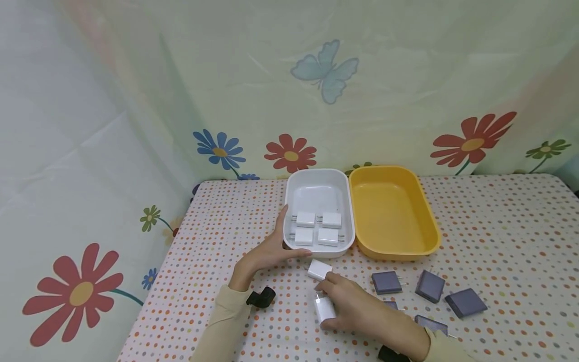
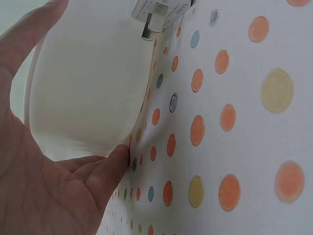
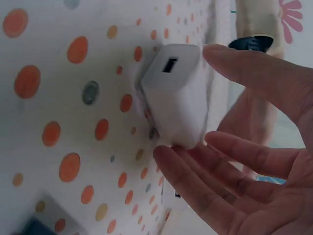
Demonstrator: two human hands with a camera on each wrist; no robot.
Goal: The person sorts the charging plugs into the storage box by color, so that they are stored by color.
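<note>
A white plastic tray (image 1: pixel 318 176) holds several white charger plugs at its near end. My left hand (image 1: pixel 267 249) grips the tray's near left corner, thumb along the front wall and fingers on the left side. In the left wrist view, fingertips (image 2: pixel 120 156) lie low against the tray wall. My right hand (image 1: pixel 355 304) holds a white charger (image 3: pixel 178 95) on the cloth, thumb at the end with the port, fingers at the other end. Just beyond it lies another white charger (image 1: pixel 319 269), close to the right fingertips and the tray's front.
A yellow tray (image 1: pixel 391 216) stands against the white tray's right side. Several dark purple chargers (image 1: pixel 386 282) lie scattered to the right of my right hand. Dotted cloth covers the table, and a flowered curtain (image 1: pixel 253 90) hangs behind it.
</note>
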